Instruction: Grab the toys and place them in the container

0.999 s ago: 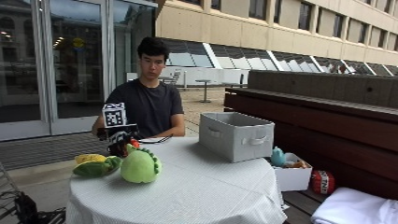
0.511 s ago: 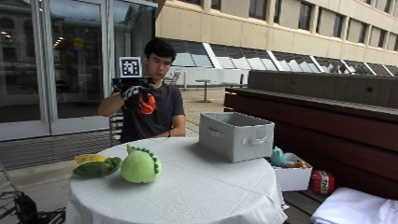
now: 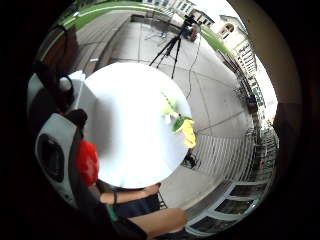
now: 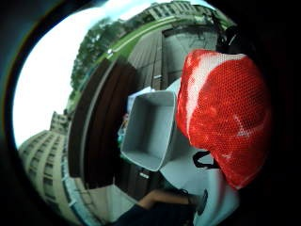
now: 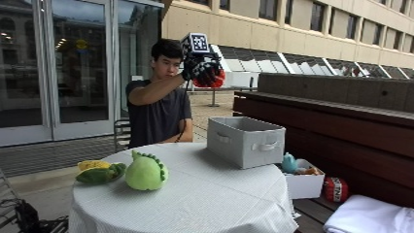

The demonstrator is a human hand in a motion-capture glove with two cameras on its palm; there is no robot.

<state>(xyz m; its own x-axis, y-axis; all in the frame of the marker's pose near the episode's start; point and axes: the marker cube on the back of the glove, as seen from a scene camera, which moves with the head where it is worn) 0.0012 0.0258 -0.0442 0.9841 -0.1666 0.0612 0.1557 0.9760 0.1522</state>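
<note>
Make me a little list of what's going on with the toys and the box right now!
Right hand: raised high, gripping a red toy
Container: grey, open top, on the table, looks empty in the thumb side palm view
Toys on the table: green dinosaur plush; green and yellow plush beside it
Done: no toy in the container yet

Red mesh toy (image 5: 211, 79), grey container (image 5: 245, 141), light-green plush (image 5: 146, 172), white tablecloth (image 5: 213, 204).

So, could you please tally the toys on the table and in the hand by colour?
Green toys: 2, a round one and a darker one
Yellow toy: 1
Red toy, held by right hand: 1
Total: 4
</note>
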